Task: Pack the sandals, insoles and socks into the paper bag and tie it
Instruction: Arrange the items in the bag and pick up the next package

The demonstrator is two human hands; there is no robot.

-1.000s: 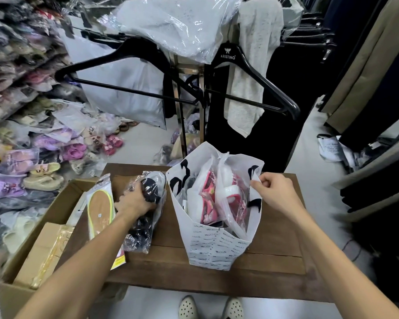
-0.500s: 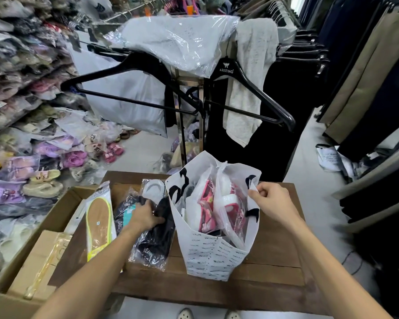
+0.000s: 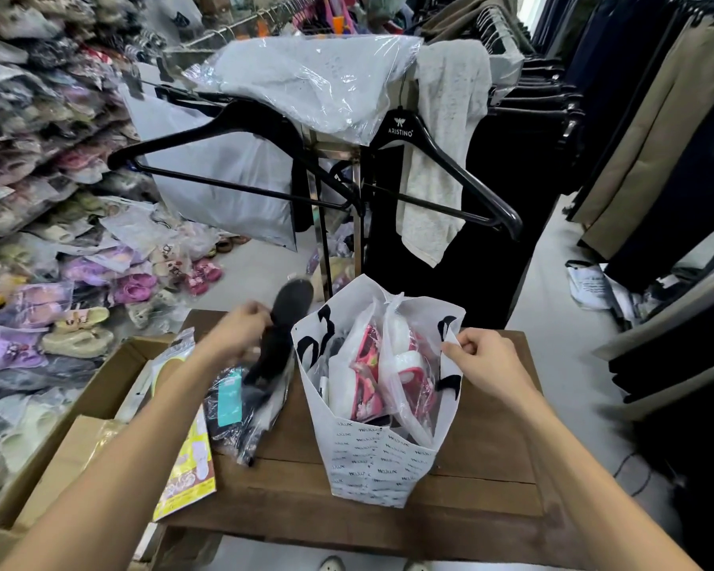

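A white paper bag (image 3: 382,467) with black lettering stands open on the wooden table (image 3: 487,455). Pink and white sandals (image 3: 369,372) in clear plastic stick out of it. My right hand (image 3: 485,362) pinches the bag's right rim. My left hand (image 3: 233,335) grips a dark sock packet (image 3: 281,335), blurred, raised just left of the bag's rim. Another plastic packet of dark socks (image 3: 240,410) with a teal label lies on the table below it. The insole packet (image 3: 186,459) lies flat at the table's left edge, partly under my left forearm.
A cardboard box (image 3: 79,426) sits left of the table. Bagged sandals (image 3: 38,261) are piled on shelves and floor at left. A clothes rack with black hangers (image 3: 450,175) stands behind the table. Hanging trousers (image 3: 652,150) line the right side.
My left hand has lifted one dark sock packet off the table and up toward the bag's left rim. My right hand has kept its hold on the bag's right rim.
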